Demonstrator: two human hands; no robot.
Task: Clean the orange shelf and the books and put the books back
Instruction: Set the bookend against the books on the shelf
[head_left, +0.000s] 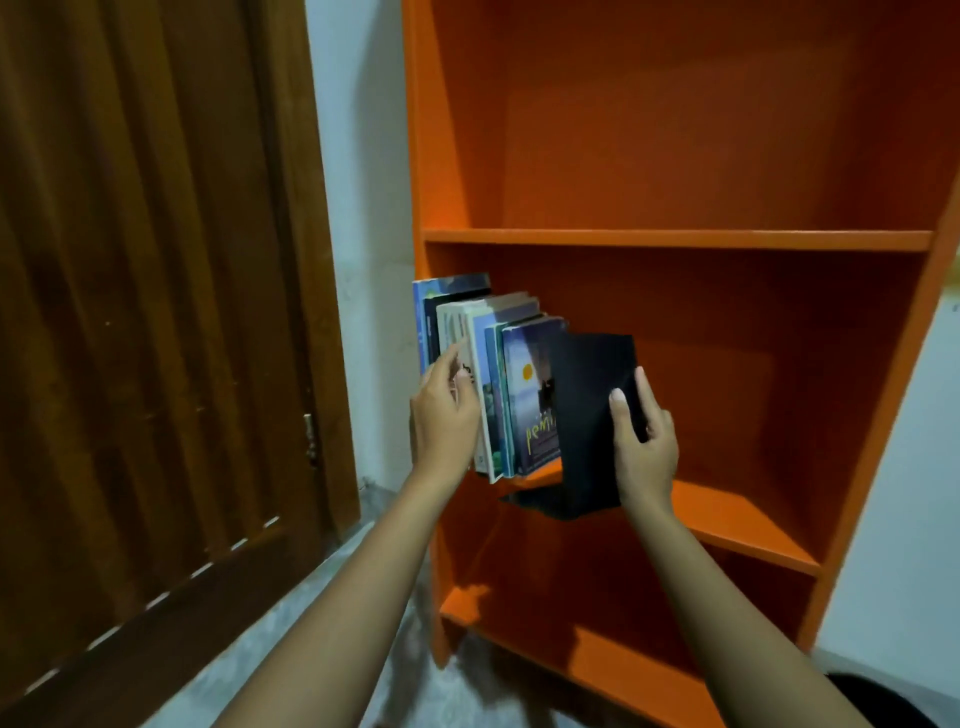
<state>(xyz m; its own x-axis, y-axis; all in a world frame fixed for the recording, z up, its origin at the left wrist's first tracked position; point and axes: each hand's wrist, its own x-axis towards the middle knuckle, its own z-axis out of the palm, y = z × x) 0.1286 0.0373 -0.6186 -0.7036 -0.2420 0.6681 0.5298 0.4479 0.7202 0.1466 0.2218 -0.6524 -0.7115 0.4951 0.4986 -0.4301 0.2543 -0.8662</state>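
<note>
An orange shelf (675, 240) fills the right half of the view. On its middle board, at the left end, several books (483, 374) stand upright in a row and stick out past the front edge. My left hand (444, 415) rests against the spines on the row's left side, fingers spread. My right hand (641, 441) grips a black upright panel (587, 415) that looks like a black bookend, pressed against the rightmost book; its black foot (550, 504) pokes out under the books at the board's edge.
A dark brown wooden door (156, 312) stands to the left, with a strip of white wall (363, 234) between it and the shelf. The floor (311, 649) is grey. The top and bottom boards, and the right part of the middle board (737, 525), hold nothing.
</note>
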